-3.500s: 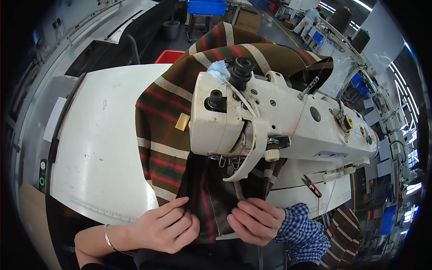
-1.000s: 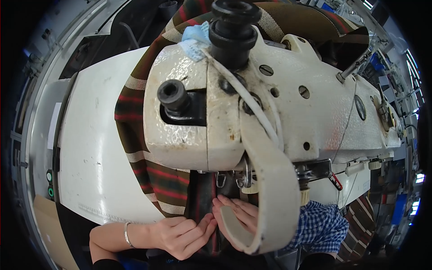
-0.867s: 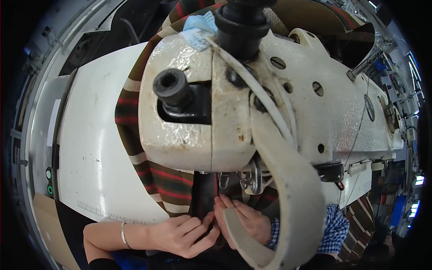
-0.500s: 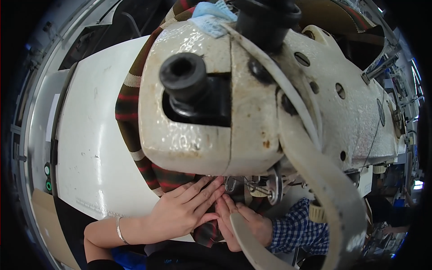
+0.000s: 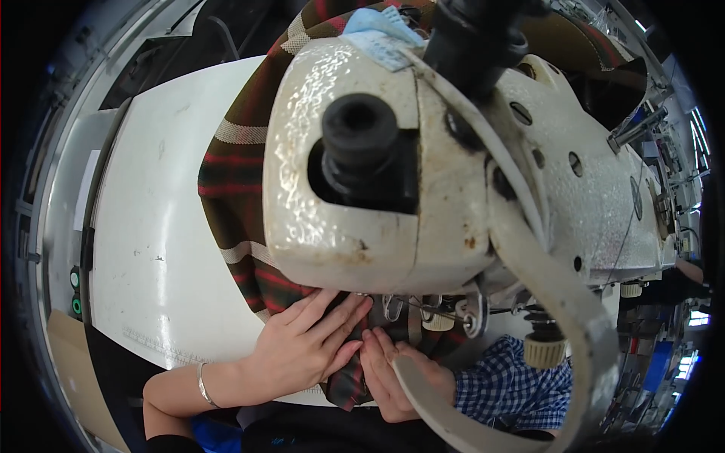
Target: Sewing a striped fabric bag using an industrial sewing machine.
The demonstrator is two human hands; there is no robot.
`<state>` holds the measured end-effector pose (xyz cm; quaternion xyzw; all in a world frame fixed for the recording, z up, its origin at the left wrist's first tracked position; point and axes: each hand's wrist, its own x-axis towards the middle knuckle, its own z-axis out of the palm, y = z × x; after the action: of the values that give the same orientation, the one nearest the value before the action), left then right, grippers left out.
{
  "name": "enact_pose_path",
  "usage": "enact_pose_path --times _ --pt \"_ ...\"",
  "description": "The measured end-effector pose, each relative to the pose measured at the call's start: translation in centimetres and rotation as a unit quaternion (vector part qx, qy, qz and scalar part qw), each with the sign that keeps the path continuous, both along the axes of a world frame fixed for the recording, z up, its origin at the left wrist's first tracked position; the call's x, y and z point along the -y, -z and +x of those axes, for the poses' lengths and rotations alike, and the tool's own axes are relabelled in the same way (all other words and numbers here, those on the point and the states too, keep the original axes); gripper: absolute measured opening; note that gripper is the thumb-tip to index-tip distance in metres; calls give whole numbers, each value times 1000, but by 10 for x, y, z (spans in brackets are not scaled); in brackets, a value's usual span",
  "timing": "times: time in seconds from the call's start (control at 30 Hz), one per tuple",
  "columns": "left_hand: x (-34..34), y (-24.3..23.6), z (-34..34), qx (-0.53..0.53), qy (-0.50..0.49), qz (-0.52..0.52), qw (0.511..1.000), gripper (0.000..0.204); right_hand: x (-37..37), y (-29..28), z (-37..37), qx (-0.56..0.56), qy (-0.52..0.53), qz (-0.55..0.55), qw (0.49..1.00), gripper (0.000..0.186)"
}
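Plaid cloth (image 5: 234, 177) in dark green, red and cream runs under the head of a sewing machine (image 5: 340, 241) and comes out at its near side. My left hand (image 5: 298, 343) lies flat on the cloth, fingers stretched toward the machine's needle area, which the head hides. Close beside it, my right hand (image 5: 404, 377) rests on the cloth's near strip (image 5: 347, 385), its fingers extended forward. A curved cream lever (image 5: 445, 415) crosses in front of part of that hand. Metal thread guides (image 5: 472, 313) hang just beyond my fingertips.
The white tabletop (image 5: 166, 226) extends to the left, with a ruler marking (image 5: 162, 343) near its front. Tension knobs (image 5: 544, 351) stick out at the right. A light blue face mask (image 5: 385, 36) lies atop the machine; a cardboard piece (image 5: 83, 377) is at lower left.
The machine appears shifted slightly right in view, showing more plaid cloth at its left. My hands stay on the cloth, with a slightly wider gap between their fingertips.
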<state>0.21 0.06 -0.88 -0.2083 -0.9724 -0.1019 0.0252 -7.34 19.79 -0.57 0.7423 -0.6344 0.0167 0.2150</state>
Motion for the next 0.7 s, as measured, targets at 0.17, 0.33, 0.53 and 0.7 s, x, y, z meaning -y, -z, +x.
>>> enact_pose_path --times 0.17,0.33,0.53,0.7 --pt "3 -5 -10 -4 -2 21 1000 46 0 -1 5 70 37 19 997 35" --pt "-1 -7 -15 -3 -62 -29 998 41 0 -6 5 41 38 25 998 34" --pt "7 -3 -8 -12 -14 31 999 43 4 -7 4 -8 39 28 999 31" --pt "9 -4 -9 -23 -14 93 995 42 5 -8 -1 -130 14 28 991 25"
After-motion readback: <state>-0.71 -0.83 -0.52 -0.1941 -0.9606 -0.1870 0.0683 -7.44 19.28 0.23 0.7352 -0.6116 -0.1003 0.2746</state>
